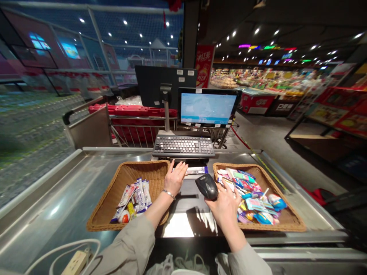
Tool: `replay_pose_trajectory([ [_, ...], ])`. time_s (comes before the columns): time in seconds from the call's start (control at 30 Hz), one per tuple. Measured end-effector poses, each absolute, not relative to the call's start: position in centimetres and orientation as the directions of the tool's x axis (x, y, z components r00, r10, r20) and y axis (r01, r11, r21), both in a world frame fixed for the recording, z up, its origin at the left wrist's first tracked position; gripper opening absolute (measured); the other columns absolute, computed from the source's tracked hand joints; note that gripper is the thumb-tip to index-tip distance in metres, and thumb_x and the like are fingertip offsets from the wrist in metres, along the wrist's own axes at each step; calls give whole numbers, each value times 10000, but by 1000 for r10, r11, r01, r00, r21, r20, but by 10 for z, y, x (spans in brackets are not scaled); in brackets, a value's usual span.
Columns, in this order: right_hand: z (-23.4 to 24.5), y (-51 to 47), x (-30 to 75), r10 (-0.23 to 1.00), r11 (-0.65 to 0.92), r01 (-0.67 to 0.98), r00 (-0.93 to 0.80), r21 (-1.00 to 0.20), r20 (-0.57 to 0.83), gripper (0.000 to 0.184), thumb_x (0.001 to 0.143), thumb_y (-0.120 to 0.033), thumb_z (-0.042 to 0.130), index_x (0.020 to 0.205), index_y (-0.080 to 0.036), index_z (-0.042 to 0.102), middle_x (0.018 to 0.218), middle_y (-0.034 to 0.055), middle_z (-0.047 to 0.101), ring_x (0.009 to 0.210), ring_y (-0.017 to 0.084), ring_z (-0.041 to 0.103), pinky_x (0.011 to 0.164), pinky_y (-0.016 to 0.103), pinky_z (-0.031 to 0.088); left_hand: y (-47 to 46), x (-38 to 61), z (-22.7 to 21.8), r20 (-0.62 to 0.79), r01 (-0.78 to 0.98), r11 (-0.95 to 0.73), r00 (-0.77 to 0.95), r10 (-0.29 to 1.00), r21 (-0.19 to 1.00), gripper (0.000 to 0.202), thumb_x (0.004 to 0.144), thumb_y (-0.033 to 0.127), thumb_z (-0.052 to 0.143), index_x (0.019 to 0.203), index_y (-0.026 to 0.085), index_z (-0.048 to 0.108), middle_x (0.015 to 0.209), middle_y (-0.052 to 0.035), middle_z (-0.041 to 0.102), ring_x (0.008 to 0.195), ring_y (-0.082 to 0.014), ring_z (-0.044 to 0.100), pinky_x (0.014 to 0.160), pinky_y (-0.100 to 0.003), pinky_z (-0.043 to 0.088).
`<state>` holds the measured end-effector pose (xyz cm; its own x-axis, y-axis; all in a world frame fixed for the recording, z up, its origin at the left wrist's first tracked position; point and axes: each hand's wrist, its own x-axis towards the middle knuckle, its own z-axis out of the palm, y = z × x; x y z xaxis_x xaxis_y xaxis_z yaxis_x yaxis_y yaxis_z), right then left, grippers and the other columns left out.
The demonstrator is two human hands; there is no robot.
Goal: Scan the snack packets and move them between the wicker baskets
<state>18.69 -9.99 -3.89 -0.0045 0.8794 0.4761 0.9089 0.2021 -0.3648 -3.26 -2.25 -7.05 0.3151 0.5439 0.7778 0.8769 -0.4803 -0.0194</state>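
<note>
My left hand (174,179) lies with its fingers stretched out at the inner edge of the left wicker basket (100,204). Its fingertips reach the left end of a slim white-and-purple packet (196,170) on the metal counter; whether they press on it I cannot tell. A black barcode scanner (207,186) is held in my right hand (225,204), its head pointing to the upper left above the counter. That hand is beside the right wicker basket (289,223), which holds a pile of colourful wrapped sweets (252,194). Several slim packets (140,194) lie in the left basket.
Behind the counter's middle stand a keyboard (183,145), a lit screen (208,109) and a dark monitor back (155,86). A white cable with a power strip (76,262) lies at the front left. A metal trolley (132,128) stands beyond the counter.
</note>
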Motion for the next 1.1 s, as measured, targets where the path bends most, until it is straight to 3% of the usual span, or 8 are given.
replay_pose_trajectory([
  [0.47, -38, -108, 230, 846, 23, 936, 168, -350, 507, 276, 850, -402, 547, 988, -249, 731, 1202, 64, 708, 1372, 320, 401, 1130, 582, 115, -9, 22, -54, 781, 801, -598, 356, 513, 27, 363, 1001, 236, 486, 1351, 209, 577, 1253, -99, 710, 1216, -237, 642, 1234, -558, 246],
  [0.67, -45, -110, 258, 802, -69, 922, 278, -381, 528, 292, 833, -456, 576, 957, -240, 729, 1171, 62, 719, 1362, 309, 409, 1126, 567, 114, -1, 57, -58, 769, 759, -650, 394, 503, 36, 341, 995, 230, 493, 1317, 203, 600, 1250, -101, 711, 1224, -241, 637, 1233, -579, 233],
  [0.83, -52, -108, 284, 771, -173, 901, 375, -397, 514, 402, 801, -523, 564, 996, -209, 723, 1125, 110, 726, 1312, 321, 451, 1108, 570, 128, 3, 85, -63, 764, 734, -678, 415, 494, 39, 306, 990, 199, 485, 1258, 187, 633, 1232, -101, 720, 1209, -235, 646, 1234, -584, 233],
  [1.1, -57, -115, 327, 697, -315, 843, 517, -435, 497, 381, 811, -517, 513, 960, -233, 719, 1147, 76, 723, 1320, 298, 436, 1124, 563, 110, 12, 130, -79, 715, 695, -714, 457, 529, 84, 277, 982, 249, 503, 1212, 224, 656, 1161, -79, 750, 1110, -234, 698, 1244, -614, 176],
])
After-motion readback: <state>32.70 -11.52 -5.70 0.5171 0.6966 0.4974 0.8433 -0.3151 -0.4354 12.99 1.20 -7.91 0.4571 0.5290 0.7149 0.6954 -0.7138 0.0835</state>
